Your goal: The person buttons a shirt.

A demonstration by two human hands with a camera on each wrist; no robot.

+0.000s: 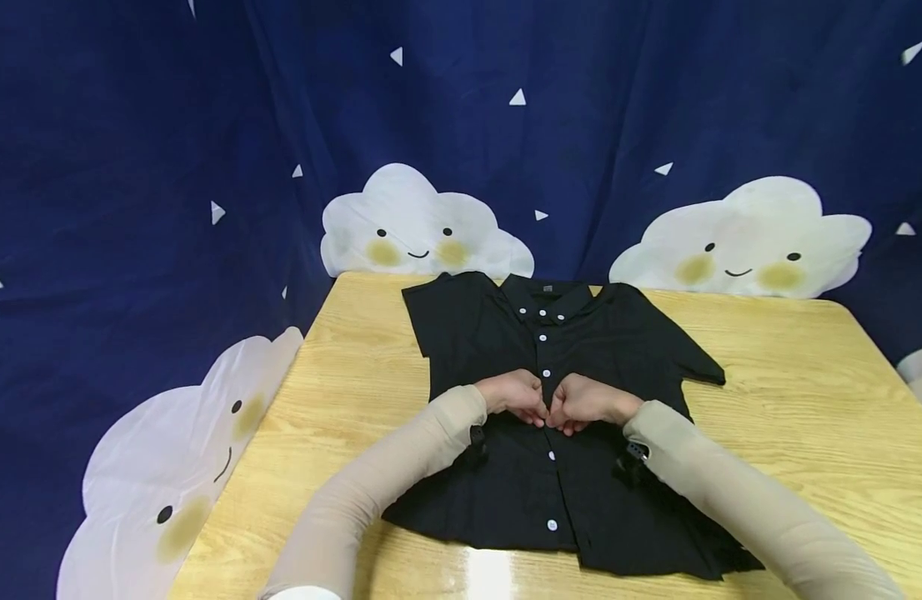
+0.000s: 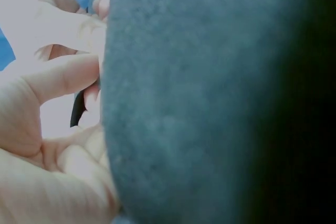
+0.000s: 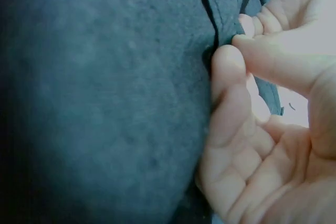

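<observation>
The judged risk was that the placket [image 1: 544, 356] would slip from the grip or pucker out of line, the cause being uneven pulling by the two hands on the black shirt [image 1: 468, 333], which lay loose, front up, on the bench [image 1: 371, 350]. The left hand [image 1: 515, 396] and right hand [image 1: 587, 402] met at mid-front, each nearly closed, thumb and fingers pinching the placket between white buttons [image 1: 547, 373] visible above and below. Whether a button lay within either pinch could not be determined.
</observation>
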